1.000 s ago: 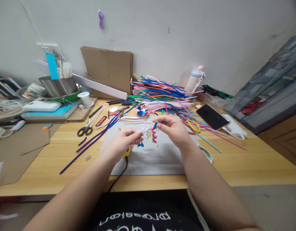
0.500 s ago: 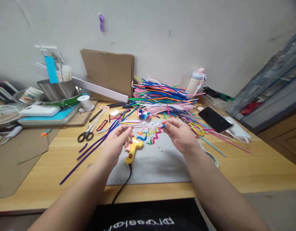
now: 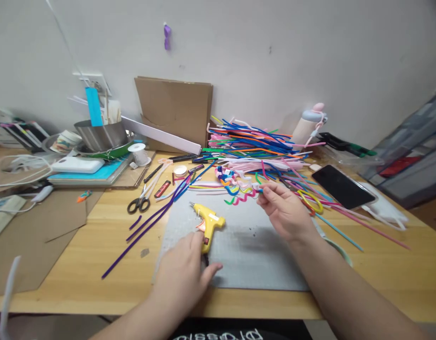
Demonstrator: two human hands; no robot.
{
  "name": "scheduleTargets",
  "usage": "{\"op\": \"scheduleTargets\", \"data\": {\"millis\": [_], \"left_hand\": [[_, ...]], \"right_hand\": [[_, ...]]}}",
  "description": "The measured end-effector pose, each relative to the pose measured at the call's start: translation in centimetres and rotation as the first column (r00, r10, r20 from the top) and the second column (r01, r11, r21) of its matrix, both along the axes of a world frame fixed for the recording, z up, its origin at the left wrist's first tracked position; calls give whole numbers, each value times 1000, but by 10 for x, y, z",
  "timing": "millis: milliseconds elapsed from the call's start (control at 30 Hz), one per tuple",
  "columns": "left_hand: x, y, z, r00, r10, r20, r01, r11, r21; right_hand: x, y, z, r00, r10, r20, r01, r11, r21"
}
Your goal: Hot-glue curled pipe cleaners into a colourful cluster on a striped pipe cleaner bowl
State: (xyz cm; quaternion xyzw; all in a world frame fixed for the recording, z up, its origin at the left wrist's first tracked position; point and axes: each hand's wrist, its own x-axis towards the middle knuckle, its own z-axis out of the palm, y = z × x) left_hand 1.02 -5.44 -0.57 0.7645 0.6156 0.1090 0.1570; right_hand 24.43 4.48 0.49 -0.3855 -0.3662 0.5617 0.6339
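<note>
My right hand [image 3: 283, 208] is closed in a pinch on a bunch of curled pipe cleaners [image 3: 244, 194], pink, yellow, blue, green and white. The coils hang out to the left of the fingertips, above the mat. A yellow hot glue gun [image 3: 211, 225] lies on the grey mat [image 3: 253, 257], its nozzle pointing to the upper left. At its handle is my left hand [image 3: 185, 264], fingers stretched forward and thumb spread to the right. It overlaps the lower handle without being wrapped round it. Some of its fingertips are hidden.
Behind the mat lies a heap of loose pipe cleaners [image 3: 253, 141]. Scissors [image 3: 139, 204] and purple pipe cleaners [image 3: 140, 242] are on the left. To the right are a phone [image 3: 343, 186] and a tape roll [image 3: 340, 250]; a bottle [image 3: 306, 127] stands behind.
My left hand has come down and back from beside the curled pipe cleaners to the glue gun's handle. My right hand still pinches the curled bunch. The view has shifted left.
</note>
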Motion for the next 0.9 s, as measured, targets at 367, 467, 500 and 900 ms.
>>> {"op": "scheduleTargets", "data": {"millis": [367,467,500,900], "left_hand": [[-17,-14,-8,988,3,-153,3,999,38],[-50,-35,-8,992,2,-129,11,995,97],[-66,-41,-6,992,32,-122,-14,990,142],[-251,0,24,778,629,6,-581,715,388]], "right_hand": [[-6,5,-22,995,-95,-20,94,995,-32],[-4,7,-24,993,-118,-10,117,993,-24],[-4,6,-24,993,-122,0,122,992,-18],[-16,-15,-21,945,72,319,-112,988,106]]}}
